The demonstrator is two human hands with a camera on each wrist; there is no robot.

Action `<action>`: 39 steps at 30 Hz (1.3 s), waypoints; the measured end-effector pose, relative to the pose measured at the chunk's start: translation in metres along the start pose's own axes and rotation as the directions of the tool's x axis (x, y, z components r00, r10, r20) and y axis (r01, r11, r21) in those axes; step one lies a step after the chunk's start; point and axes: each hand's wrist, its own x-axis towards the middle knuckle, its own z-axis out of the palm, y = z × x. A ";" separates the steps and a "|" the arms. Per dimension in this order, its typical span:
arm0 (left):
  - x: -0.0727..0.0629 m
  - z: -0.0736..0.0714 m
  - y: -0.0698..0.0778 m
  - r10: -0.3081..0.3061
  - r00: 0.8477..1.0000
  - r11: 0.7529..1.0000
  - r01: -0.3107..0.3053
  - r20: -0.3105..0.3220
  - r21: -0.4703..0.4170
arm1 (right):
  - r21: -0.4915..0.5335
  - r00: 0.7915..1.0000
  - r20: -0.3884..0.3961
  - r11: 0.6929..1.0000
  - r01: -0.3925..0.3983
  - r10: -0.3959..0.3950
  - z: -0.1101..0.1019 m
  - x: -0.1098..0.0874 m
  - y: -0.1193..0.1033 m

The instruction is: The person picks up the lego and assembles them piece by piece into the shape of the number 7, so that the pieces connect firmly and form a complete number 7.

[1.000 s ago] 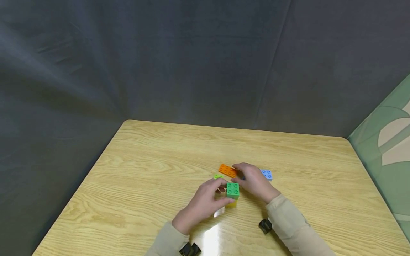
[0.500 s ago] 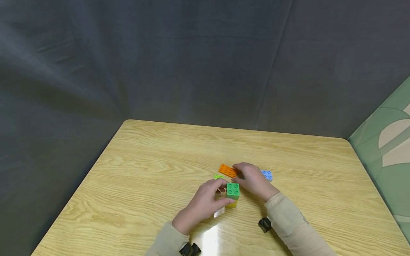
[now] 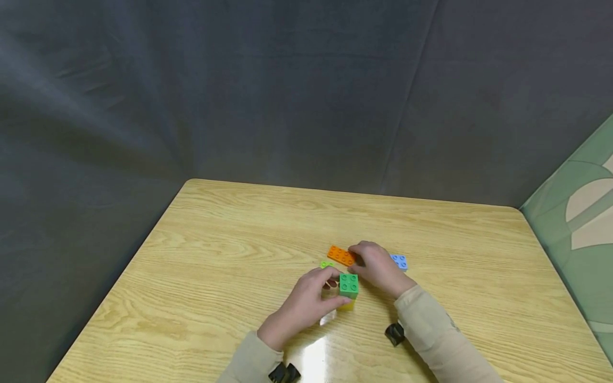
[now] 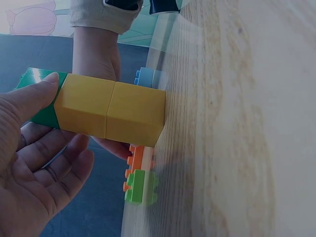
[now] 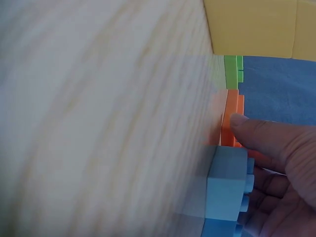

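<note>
This looks like a curtained-off tabletop corner indoors; whether it belongs to a home, a classroom or a studio cannot be told. A dark, creased cloth (image 3: 297, 96) closes off the far and left sides of a table (image 3: 220, 239) with a glossy wood-grain top and rounded corners. A green surface (image 3: 594, 234) with pale rounded shapes borders the right side. Toy bricks (image 3: 341, 255) on the tabletop suit a play area but do not settle it.
</note>
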 end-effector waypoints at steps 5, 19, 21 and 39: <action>0.000 0.000 -0.001 0.004 1.000 1.000 -0.004 0.000 -0.001 | -0.011 1.000 -0.012 1.000 0.012 -0.012 0.001 0.000 0.001; 0.000 0.000 0.000 0.026 1.000 1.000 -0.026 -0.014 0.012 | -0.055 1.000 -0.012 0.998 0.013 -0.014 0.002 0.002 -0.001; 0.000 0.000 0.000 0.021 1.000 1.000 -0.021 -0.013 0.005 | -0.055 1.000 -0.011 0.998 0.007 -0.007 0.001 0.002 -0.002; -0.001 -0.002 0.001 -0.010 1.000 0.999 0.010 -0.005 -0.053 | 0.022 0.999 -0.025 0.999 -0.030 0.030 -0.005 -0.005 -0.006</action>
